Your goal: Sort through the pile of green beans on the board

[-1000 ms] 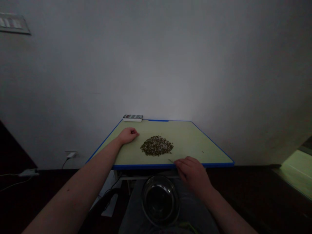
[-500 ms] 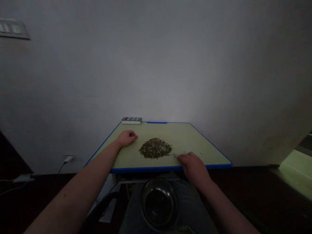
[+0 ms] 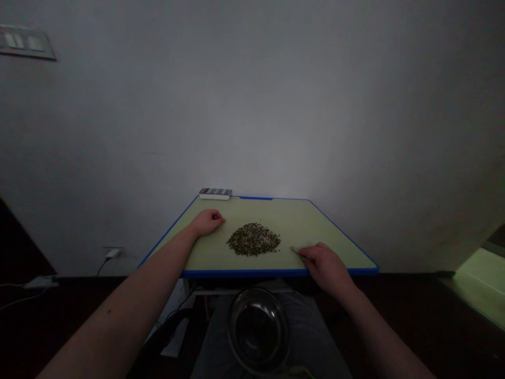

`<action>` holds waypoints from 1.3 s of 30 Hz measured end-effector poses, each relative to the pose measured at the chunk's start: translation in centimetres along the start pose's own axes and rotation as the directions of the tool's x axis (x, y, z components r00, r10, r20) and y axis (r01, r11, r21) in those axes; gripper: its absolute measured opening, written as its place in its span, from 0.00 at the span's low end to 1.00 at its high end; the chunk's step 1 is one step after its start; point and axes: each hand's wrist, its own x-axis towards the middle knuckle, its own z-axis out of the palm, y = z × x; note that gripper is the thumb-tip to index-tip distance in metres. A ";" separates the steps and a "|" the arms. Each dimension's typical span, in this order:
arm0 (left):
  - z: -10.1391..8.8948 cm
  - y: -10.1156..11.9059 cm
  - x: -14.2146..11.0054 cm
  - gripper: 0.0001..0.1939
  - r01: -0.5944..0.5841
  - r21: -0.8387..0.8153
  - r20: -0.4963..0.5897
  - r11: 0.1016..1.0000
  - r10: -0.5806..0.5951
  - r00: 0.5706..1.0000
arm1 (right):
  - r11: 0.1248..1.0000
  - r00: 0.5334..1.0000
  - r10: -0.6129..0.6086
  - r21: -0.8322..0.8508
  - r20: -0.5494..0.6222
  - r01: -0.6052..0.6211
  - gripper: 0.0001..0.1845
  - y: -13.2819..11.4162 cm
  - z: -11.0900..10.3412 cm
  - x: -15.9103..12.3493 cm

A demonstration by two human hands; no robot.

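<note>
Utensil (image 3: 295, 250) in right hand (image 3: 325, 265) points lengthwise left, seemingly toward pile (image 3: 253, 240).

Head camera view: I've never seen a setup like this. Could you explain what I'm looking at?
There is no machine here: a person works bare-handed, filmed by one camera worn on the head, looking forward and down. On the pale, blue-edged table lies a heap of small dark bits, with a white box at the far left corner. The right hand has a thin tool in its grip. The left hand rests with curled fingers beside the heap; whether it holds anything is unclear. A metal bowl sits at the lap, its inside too dark to read.
</note>
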 end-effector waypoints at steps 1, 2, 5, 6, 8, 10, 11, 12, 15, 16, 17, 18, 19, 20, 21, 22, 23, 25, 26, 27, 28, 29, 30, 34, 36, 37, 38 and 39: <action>0.0 0.0 0.0 0.16 0.004 0.001 -0.001 1.000 -0.004 1.000 | 0.999 1.000 -0.024 0.029 -0.004 0.024 0.15 -0.4 -0.1 -0.5; 0.0 0.0 0.0 0.16 0.009 0.002 -0.003 1.000 -0.009 1.000 | 0.997 0.999 -0.047 0.054 -0.005 0.047 0.15 -0.8 -0.1 -0.8; 0.0 -0.1 0.0 0.16 0.013 0.006 -0.001 1.000 -0.013 1.000 | 0.989 0.995 -0.102 0.109 0.006 0.101 0.14 -1.6 -0.1 -0.9; 0.0 -0.2 0.0 0.17 0.012 0.005 0.000 1.000 -0.012 1.000 | 0.987 0.993 -0.114 0.119 0.011 0.112 0.14 -1.8 -0.1 -0.8; 0.0 -0.3 0.1 0.17 0.009 0.004 0.006 1.000 -0.009 1.000 | 0.984 0.991 -0.130 0.130 0.023 0.126 0.14 -2.1 -0.1 -0.4; 0.1 -0.4 0.2 0.18 0.009 0.010 0.010 1.000 -0.009 1.000 | 0.985 0.990 -0.134 0.118 0.040 0.128 0.13 -2.5 0.0 0.0; 0.1 -0.4 0.2 0.18 0.011 0.017 0.010 1.000 -0.011 1.000 | 0.987 0.991 -0.128 0.106 0.049 0.122 0.13 -2.7 0.1 0.2; 0.1 -0.4 0.2 0.18 0.014 0.024 0.010 1.000 -0.014 1.000 | 0.990 0.992 -0.117 0.091 0.056 0.111 0.13 -2.9 0.1 0.3; 0.0 -0.3 0.1 0.17 0.024 0.035 0.005 0.999 -0.024 1.000 | 0.997 0.995 -0.071 0.047 0.073 0.068 0.13 -3.3 0.3 0.7; 0.0 -0.2 0.1 0.17 0.025 0.033 0.006 0.999 -0.025 1.000 | 0.998 0.995 -0.059 0.035 0.079 0.056 0.13 -3.3 0.4 0.8; 0.0 -0.2 0.0 0.17 0.023 0.029 0.007 0.999 -0.023 1.000 | 0.999 0.995 -0.048 0.022 0.085 0.046 0.14 -3.3 0.5 1.0; -0.1 -0.1 0.0 0.17 0.019 0.028 0.007 0.999 -0.020 1.000 | 0.999 0.995 -0.038 0.010 0.090 0.037 0.14 -3.3 0.6 1.1; -0.1 -0.1 0.0 0.17 0.016 0.029 0.006 0.999 -0.016 1.000 | 1.000 0.995 -0.026 -0.002 0.092 0.026 0.14 -3.2 0.6 1.3; -0.1 -0.1 -0.1 0.17 0.014 0.030 0.004 0.999 -0.014 1.000 | 1.000 0.996 -0.013 -0.012 0.092 0.014 0.14 -3.0 0.7 1.5; -0.1 -0.1 -0.1 0.16 0.013 0.031 0.004 0.999 -0.013 1.000 | 1.000 0.996 0.002 -0.022 0.090 0.000 0.15 -2.7 0.7 1.7; -0.1 -0.1 0.0 0.16 0.013 0.030 0.005 0.999 -0.013 1.000 | 0.999 0.996 0.018 -0.032 0.087 -0.015 0.15 -2.5 0.7 1.9; 0.0 -0.1 0.0 0.16 0.015 0.030 0.007 0.999 -0.015 1.000 | 0.999 0.996 0.033 -0.043 0.086 -0.029 0.16 -2.1 0.7 2.1; 0.0 -0.1 0.0 0.16 0.019 0.026 0.012 0.999 -0.019 1.000 | 0.996 0.995 0.060 -0.069 0.085 -0.054 0.16 -1.4 0.7 2.3; 0.0 -0.2 0.0 0.16 0.016 0.023 0.012 1.000 -0.016 1.000 | 0.994 0.994 0.073 -0.082 0.086 -0.066 0.16 -1.1 0.7 2.3; 0.0 -0.2 0.1 0.16 0.012 0.020 0.010 1.000 -0.012 1.000 | 0.992 0.993 0.085 -0.096 0.086 -0.076 0.16 -0.9 0.6 2.3; 0.0 -0.2 0.1 0.16 0.009 0.018 0.009 1.000 -0.009 1.000 | 0.990 0.992 0.094 -0.110 0.083 -0.084 0.16 -0.6 0.5 2.2; 0.0 -0.2 0.0 0.16 0.007 0.016 0.006 1.000 -0.008 1.000 | 0.988 0.992 0.099 -0.122 0.077 -0.090 0.16 -0.5 0.5 2.1; 0.0 -0.1 0.0 0.16 0.005 0.015 0.005 1.000 -0.005 1.000 | 0.987 0.993 0.102 -0.131 0.068 -0.092 0.15 -0.4 0.4 1.9; -0.1 0.0 0.0 0.16 -0.004 0.014 0.002 1.000 0.004 1.000 | 0.992 0.997 0.055 -0.114 0.049 -0.049 0.15 -1.0 0.2 1.2; -0.1 0.1 0.0 0.16 0.006 0.012 0.001 1.000 -0.006 1.000 | 0.996 0.998 0.018 -0.093 0.055 -0.013 0.15 -1.6 0.2 1.2; -0.1 0.1 0.0 0.17 0.014 0.012 0.001 1.000 -0.014 1.000 | 0.996 0.998 0.000 -0.085 0.059 0.005 0.15 -1.9 0.2 1.2; -0.1 0.1 0.0 0.17 0.018 0.014 0.002 1.000 -0.018 1.000 | 0.996 0.998 -0.015 -0.081 0.063 0.021 0.15 -2.2 0.3 1.4; -0.1 0.1 0.0 0.17 0.017 0.017 0.003 1.000 -0.017 1.000 | 0.996 0.997 -0.028 -0.082 0.066 0.034 0.15 -2.4 0.4 1.6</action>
